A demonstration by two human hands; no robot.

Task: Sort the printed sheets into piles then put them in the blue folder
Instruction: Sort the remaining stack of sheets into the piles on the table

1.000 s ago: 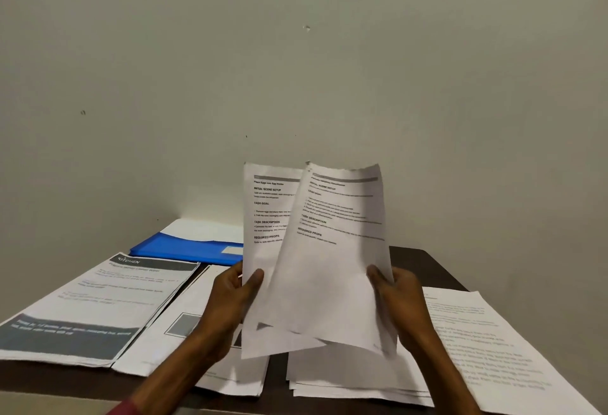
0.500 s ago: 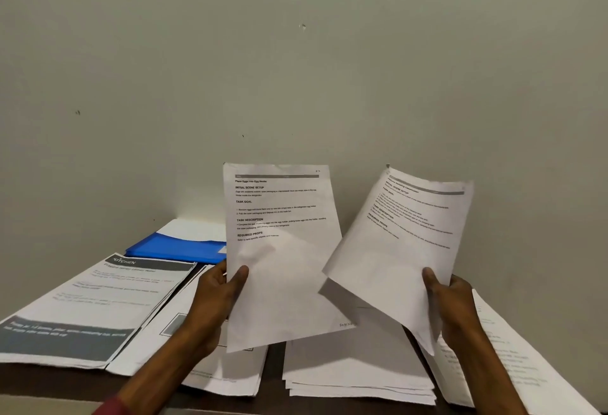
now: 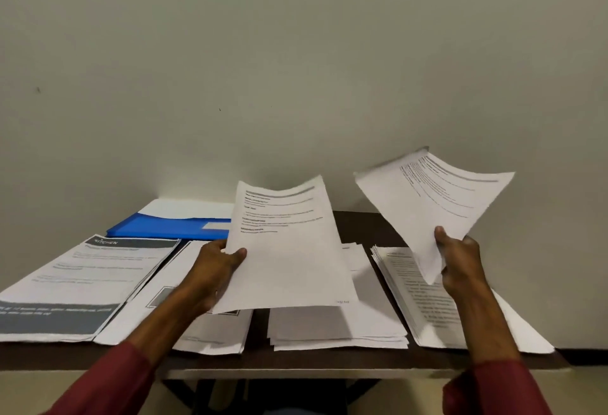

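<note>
The sorting step is in hand. The left hand [image 3: 218, 270] pinches the left sheet [image 3: 289, 260] by its near left edge, thumb on top, and holds it tilted above the middle pile [image 3: 339, 329]. The right hand [image 3: 460, 263] grips the right sheet [image 3: 437, 197] by its lower corner, raised and angled outward over the rightmost pile [image 3: 424, 302], whose edges are fanned. Two more stacks lie on the dark table [image 3: 362, 224] to the left: a grey-banded pile [image 3: 82, 279] and a second pile [image 3: 154, 296] just beside it. The blue folder [image 3: 164, 228] lies at the back left near the wall, apart from both hands, so filing does not appear to have begun.

The print on the right sheet is too blurred to read, so its match to the pile beneath is only probable. The next move calls for lowering that sheet flat, squaring it to the stack and letting go without pushing the fanned pages further askew.
</note>
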